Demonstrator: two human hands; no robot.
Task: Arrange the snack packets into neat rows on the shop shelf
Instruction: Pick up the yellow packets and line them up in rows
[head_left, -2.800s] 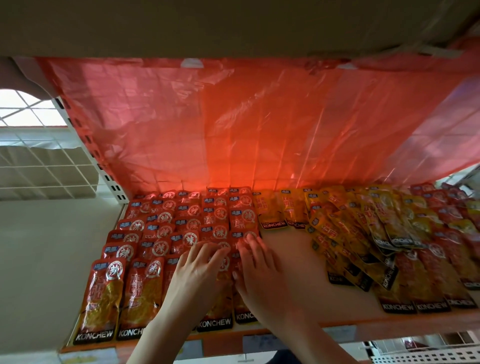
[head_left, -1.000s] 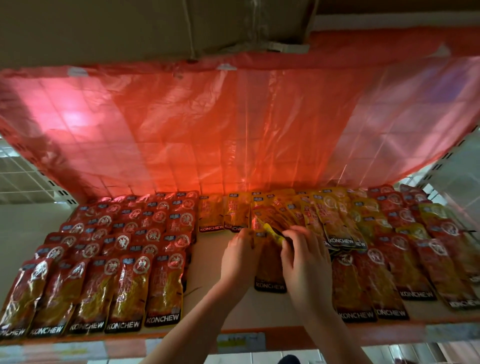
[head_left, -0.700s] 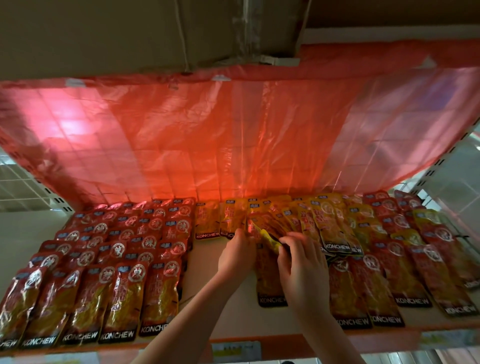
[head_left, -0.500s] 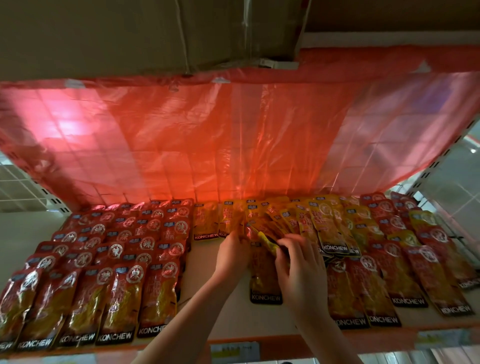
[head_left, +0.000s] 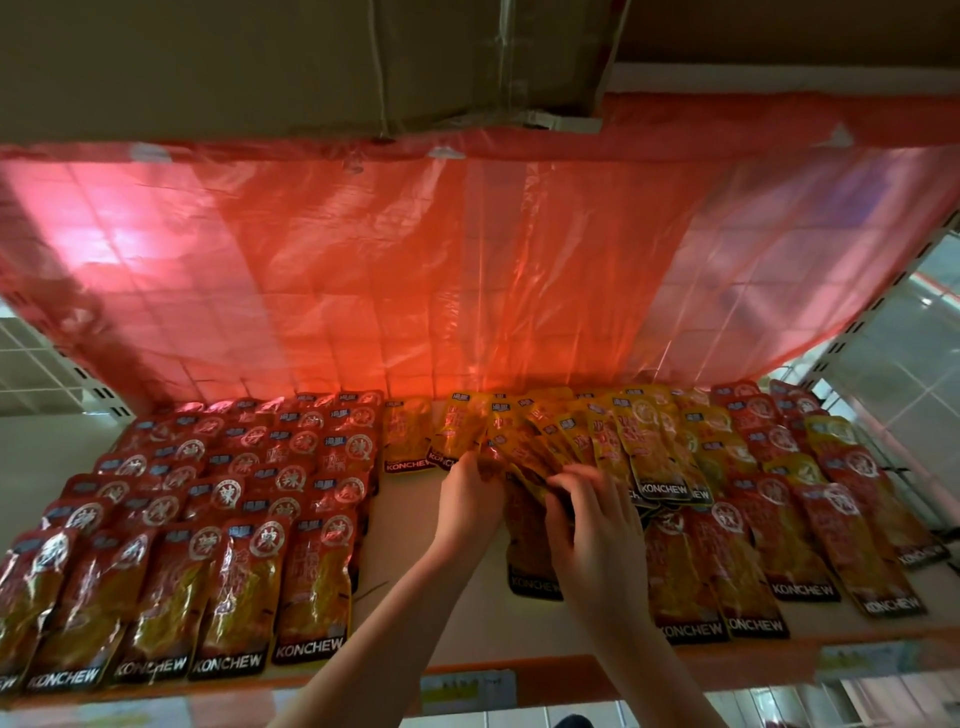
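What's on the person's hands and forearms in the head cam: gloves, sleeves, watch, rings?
Nothing worn that shows. The left hand and right hand are bare, with no gloves and no rings visible on the fingers. Both forearms are bare down to the bottom edge of the frame: no sleeve cuff, watch or wristband in view. The lighting is dim and reddish, so fine marks cannot be told.

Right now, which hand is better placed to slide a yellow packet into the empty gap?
Probably the left hand. It grips the yellow packets on the side next to the bare shelf; the right hand sits farther right.
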